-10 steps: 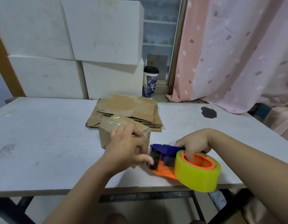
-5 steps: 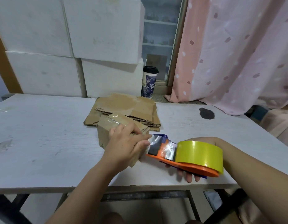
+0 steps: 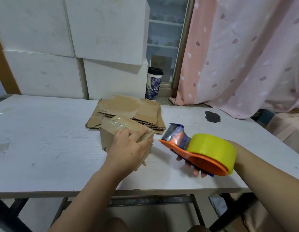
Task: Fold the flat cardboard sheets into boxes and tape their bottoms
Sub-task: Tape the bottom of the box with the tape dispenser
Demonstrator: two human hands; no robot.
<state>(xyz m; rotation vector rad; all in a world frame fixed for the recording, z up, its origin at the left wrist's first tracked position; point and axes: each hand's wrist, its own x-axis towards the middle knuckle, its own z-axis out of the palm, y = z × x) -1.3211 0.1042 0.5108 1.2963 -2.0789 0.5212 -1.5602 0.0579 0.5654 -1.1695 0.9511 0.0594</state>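
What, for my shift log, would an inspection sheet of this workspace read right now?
Surface: white table, scuffed, with a dark patch at the far right.
Job's things: folded box with tape across its top face; stack of flat cardboard sheets just behind it; tape dispenser with a yellow roll, apart from the box.
Clutter: lidded paper cup beyond the table's far edge.
Grips: left hand holds the box at its near corner; right hand holds the tape dispenser from below.
Cables: nothing seen.
Surroundings: large white boxes stacked behind the table; pink curtain to the right.
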